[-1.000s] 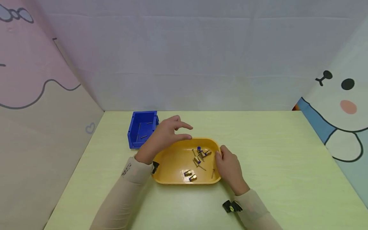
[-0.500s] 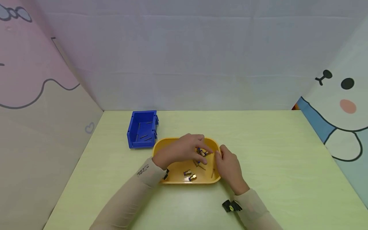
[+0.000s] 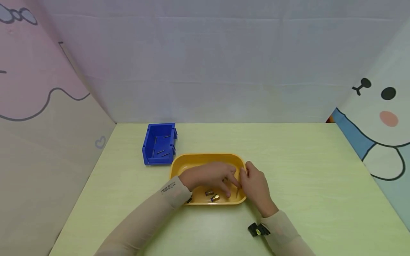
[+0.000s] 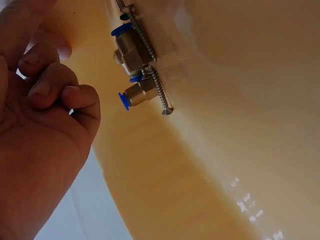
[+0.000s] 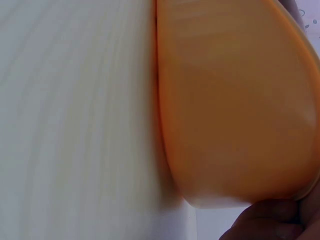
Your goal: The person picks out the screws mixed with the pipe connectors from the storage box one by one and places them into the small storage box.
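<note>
A yellow tray [image 3: 192, 158] stands on the table, its right end rim gripped by my right hand [image 3: 256, 188]. My left hand [image 3: 211, 175] reaches inside the tray, with thumb and index finger spread apart near a screw [image 3: 237, 193] by the right wall. In the left wrist view the other fingers [image 4: 50, 82] are curled with nothing seen in them. Two brass fittings [image 3: 215, 197] with blue collars lie near the front wall. More fittings [image 4: 132, 52] and screws [image 4: 160, 90] lie clustered in the left wrist view; the left hand hides them from the head camera.
Behind and left of the tray, a blue bin [image 3: 162, 128] holds several small screws or pins [image 3: 160, 152]. Pale table surface [image 3: 304, 170] extends to the right. A grey-white cloth backdrop [image 3: 205, 71] rises at the table's back edge, with printed cloths at both sides.
My left hand has come from beside the blue bin into the tray, then moved toward the front right over its contents. The right hand keeps its hold on the tray.
</note>
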`<state>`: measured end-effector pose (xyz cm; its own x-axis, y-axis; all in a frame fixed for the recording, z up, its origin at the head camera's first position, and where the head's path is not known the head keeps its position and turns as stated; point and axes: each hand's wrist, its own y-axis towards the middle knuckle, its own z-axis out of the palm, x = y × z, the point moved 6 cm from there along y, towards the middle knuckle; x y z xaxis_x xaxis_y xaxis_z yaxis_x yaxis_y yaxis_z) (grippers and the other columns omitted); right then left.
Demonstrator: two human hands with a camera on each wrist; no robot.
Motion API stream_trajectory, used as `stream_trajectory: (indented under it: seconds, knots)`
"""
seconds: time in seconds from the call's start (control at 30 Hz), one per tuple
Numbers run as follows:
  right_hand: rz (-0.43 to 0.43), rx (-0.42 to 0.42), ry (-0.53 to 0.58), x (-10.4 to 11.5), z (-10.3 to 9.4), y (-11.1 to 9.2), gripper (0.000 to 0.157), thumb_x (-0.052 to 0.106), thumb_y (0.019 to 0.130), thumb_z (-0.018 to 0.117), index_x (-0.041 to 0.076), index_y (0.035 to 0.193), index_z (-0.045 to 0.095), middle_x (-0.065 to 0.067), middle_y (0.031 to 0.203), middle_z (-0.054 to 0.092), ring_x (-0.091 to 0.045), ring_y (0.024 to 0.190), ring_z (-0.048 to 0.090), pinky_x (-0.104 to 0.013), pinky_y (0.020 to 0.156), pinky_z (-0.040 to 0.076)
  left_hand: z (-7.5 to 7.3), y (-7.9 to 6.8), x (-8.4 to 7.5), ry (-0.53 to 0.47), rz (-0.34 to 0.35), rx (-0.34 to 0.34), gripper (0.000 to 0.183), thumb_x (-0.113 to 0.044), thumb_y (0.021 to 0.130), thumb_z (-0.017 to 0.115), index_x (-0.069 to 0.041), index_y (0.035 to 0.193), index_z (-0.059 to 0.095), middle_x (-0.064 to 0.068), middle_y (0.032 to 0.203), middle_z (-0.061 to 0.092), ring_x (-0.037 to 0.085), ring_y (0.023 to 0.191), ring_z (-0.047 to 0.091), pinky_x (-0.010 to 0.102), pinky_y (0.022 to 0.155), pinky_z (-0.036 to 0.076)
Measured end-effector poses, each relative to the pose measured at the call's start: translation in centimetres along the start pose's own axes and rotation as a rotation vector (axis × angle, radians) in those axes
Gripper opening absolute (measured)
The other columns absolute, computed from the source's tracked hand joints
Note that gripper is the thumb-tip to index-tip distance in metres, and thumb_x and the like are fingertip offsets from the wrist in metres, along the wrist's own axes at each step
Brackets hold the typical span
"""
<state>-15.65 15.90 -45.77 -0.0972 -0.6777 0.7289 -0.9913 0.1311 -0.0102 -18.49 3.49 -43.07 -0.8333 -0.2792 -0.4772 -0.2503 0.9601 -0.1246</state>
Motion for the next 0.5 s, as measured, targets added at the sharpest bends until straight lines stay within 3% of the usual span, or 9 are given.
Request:
stream_trajectory:
  seconds: [0.17, 0.5]
  knots:
    - [0.016, 0.005, 0.008, -0.1, -0.1, 0.0, 0.024, 0.021, 0.103, 0.047, 0.008, 0.083, 0.048, -0.003, 0.060, 0.041, -0.017, 0.048, 0.043, -0.026, 0.044, 0.033, 0.8, 0.4, 0.3, 0.041, -0.049, 0.042, 0.043, -0.037, 0.083, 0.080, -0.028, 0.124, 0.072, -0.006, 0.087, 0.053, 0.008, 0.074, 0.039, 0.019, 0.069, 0.031]
    - [0.035, 0.010, 0.002, -0.4, 0.2, 0.0, 0.024, 0.022, 0.103, 0.047, 0.008, 0.083, 0.047, -0.003, 0.061, 0.042, -0.017, 0.049, 0.043, -0.026, 0.045, 0.032, 1.9, 0.6, 0.6, 0.238, -0.040, 0.087, 0.033, -0.038, 0.088, 0.075, -0.036, 0.121, 0.073, -0.014, 0.092, 0.051, 0.005, 0.084, 0.043, 0.021, 0.074, 0.032]
